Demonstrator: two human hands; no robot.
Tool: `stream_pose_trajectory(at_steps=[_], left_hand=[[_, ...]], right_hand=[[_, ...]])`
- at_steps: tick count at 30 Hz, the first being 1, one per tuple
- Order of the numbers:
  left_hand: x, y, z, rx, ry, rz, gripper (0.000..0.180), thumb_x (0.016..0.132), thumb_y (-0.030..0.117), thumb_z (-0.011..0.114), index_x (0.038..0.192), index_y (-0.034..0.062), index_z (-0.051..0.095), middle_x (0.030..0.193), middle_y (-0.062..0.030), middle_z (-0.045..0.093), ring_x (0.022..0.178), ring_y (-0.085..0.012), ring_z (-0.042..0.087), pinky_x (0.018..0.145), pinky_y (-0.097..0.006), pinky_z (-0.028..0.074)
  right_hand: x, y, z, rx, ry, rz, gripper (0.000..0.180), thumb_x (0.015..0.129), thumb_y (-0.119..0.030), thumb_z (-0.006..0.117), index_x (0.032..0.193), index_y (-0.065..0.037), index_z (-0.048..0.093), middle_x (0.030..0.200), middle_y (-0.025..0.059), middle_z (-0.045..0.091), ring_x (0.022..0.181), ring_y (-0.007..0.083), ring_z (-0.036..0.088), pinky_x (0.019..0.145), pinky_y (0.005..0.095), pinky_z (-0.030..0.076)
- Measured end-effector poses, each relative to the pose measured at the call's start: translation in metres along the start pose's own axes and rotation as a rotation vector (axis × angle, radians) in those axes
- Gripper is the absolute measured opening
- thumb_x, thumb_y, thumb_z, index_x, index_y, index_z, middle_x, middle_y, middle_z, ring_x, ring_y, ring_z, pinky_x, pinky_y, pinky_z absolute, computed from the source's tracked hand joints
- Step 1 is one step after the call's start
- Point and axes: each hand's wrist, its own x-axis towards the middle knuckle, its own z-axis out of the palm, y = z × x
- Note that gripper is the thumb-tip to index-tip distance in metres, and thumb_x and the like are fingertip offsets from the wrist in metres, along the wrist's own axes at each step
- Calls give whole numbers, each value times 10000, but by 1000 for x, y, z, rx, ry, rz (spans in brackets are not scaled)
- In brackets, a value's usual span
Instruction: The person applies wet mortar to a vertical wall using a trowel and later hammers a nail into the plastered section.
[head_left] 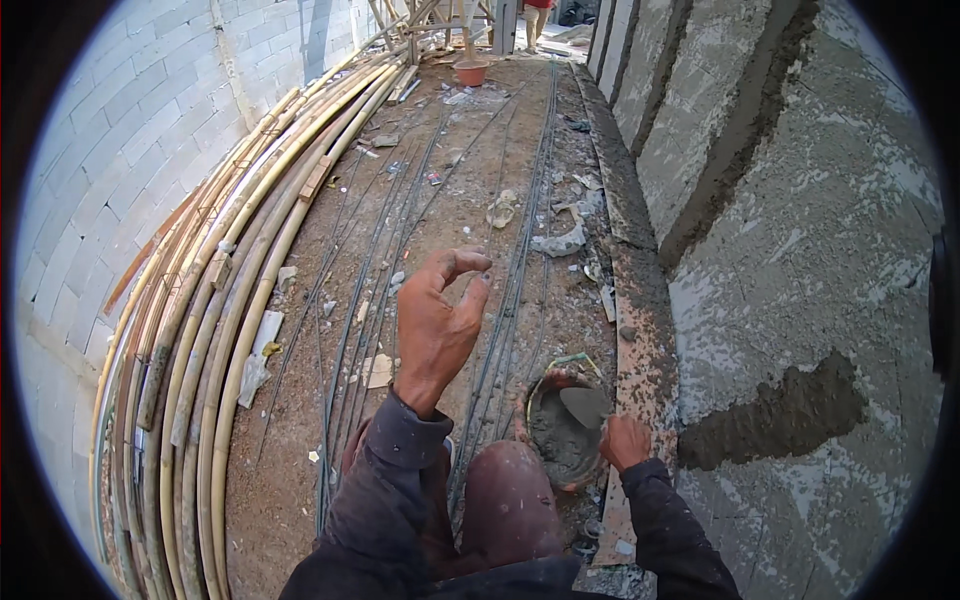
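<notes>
Item 1: trowel, grey metal with a flat, rounded blade [585, 405]. Location: over the round, reddish, mortar-smeared bucket [562, 379] on the ground; blade contact with the contents is unclear. Held by the right hand [625, 443], fingers closed on the handle, which the fist hides. Handling, by judgement: light when bare, heavier at the front when loaded; blade stiff, possibly slippery when wet. Best hold: the handle, close behind the blade.

Item 2: wet grey mortar [560, 440], inside the bucket. Judged dense, soft, pasty; to be lifted on the blade.

Item 3: left hand [440, 325], raised, holding nothing visible; fingers curled, thumb and index tips slightly apart.

Item 4: rough grey plastered wall [740, 310], right, bearing a darker mortar patch [775, 415].
</notes>
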Motion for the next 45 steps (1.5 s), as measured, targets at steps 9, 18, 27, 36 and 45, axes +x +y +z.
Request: stream_pose_trajectory(at_steps=[9, 18, 27, 36, 45], left_hand=[[-4, 1, 10, -13, -67, -31, 151, 930, 52, 725, 1065, -12, 750, 1159, -157, 759, 1118, -237, 728, 1026, -358, 549], [-12, 8, 7, -13, -76, -15, 135, 964, 64, 709, 1083, 19, 754, 1141, -146, 767, 1100, -222, 729, 1004, -360, 561], [4, 13, -3, -90, -34, -29, 91, 950, 9, 665, 1035, -3, 695, 1186, -157, 726, 1145, -241, 695, 1050, -366, 513], [-7, -9, 30, -136, -115, -47, 125, 876, -38, 646, 996, -12, 670, 1161, -168, 705, 1113, -269, 697, 1007, -376, 541], [-1, 8, 19, -53, -106, -43, 156, 907, -5, 656, 1057, -22, 696, 1202, -184, 727, 1164, -285, 698, 1046, -398, 534]], right_hand=[[-29, -3, -18, 249, -164, 195, 257, 829, -273, 724, 900, -35, 790, 824, 255, 723, 794, 466, 713, 760, 585, 560], [-14, 29, -17, 114, -178, 133, 217, 817, -203, 681, 836, 3, 746, 834, 293, 713, 833, 441, 733, 718, 522, 570], [2, -2, 18, 327, -279, 11, 230, 904, -266, 692, 1066, -111, 744, 1054, 202, 718, 975, 427, 691, 766, 591, 543], [-12, -69, 25, 204, -178, -44, 209, 873, -249, 664, 754, -91, 730, 809, 220, 716, 858, 398, 735, 689, 592, 540], [-22, 19, 40, 278, -479, 101, 147, 910, -303, 699, 907, -158, 717, 767, 120, 626, 701, 415, 609, 675, 617, 465]])
